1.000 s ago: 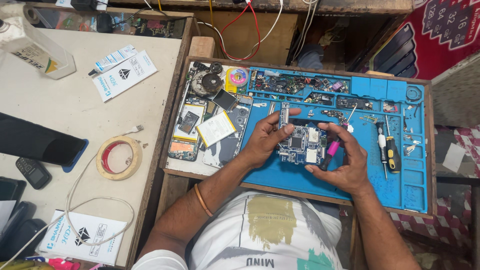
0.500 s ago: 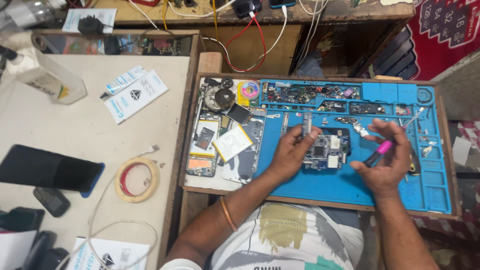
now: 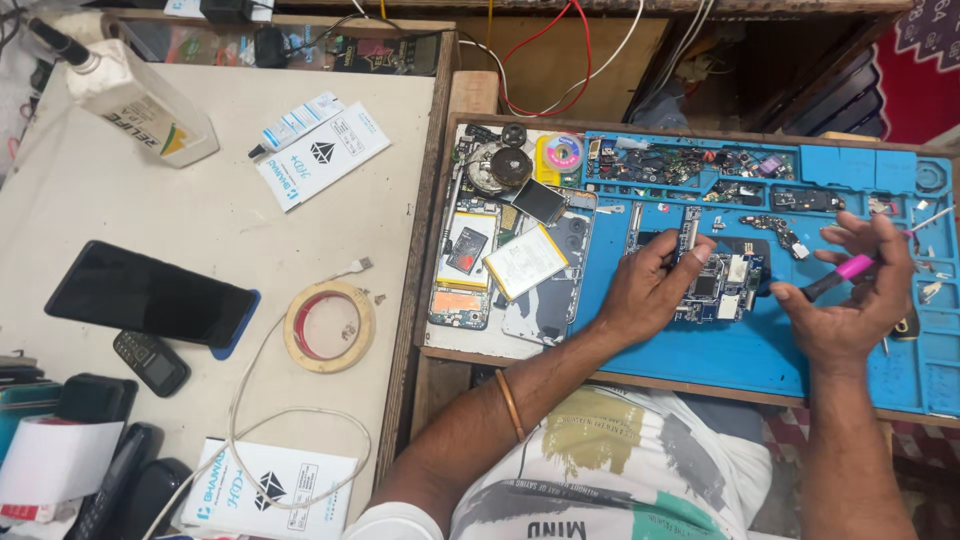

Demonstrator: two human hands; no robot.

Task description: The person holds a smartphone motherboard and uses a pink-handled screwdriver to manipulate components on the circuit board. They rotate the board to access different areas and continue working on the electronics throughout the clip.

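On the blue mat (image 3: 760, 350), the left hand (image 3: 645, 290) presses the circuit board (image 3: 720, 285); at three o'clock (just beside it) the right hand (image 3: 850, 310) grips a pink-handled tool (image 3: 835, 277).

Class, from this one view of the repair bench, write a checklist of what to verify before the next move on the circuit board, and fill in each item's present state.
1. Circuit board lies flat on the blue mat: ok.
2. Left hand steadies the board, its fingers on its left end: ok.
3. Right hand grips the pink-handled tool: ok.
4. Tool tip touches the board: cannot tell, too small to see.
5. Loose parts in the mat's top compartments lie away from the board: ok.
6. White cable and tape roll lie on the side table, apart from the mat: ok.
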